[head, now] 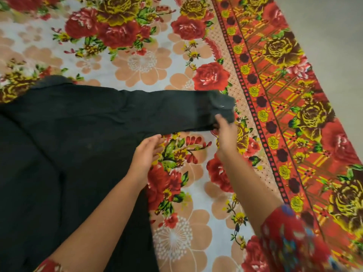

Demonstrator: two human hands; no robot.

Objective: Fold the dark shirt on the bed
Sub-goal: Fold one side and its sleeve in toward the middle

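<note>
The dark shirt (68, 138) lies spread across the left of the bed (176, 193), on its floral sheet, one sleeve (167, 112) stretched out to the right. The right hand (225, 134) has the cuff end of that sleeve, its grip pinched on the fabric. The left hand (145, 154) hovers at the sleeve's lower edge, fingers loosely open, grip holding nothing.

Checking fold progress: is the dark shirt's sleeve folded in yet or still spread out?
Still spread out. The sleeve stretches straight sideways from the dark shirt across the floral bedsheet; the right hand grips its cuff end.
</note>
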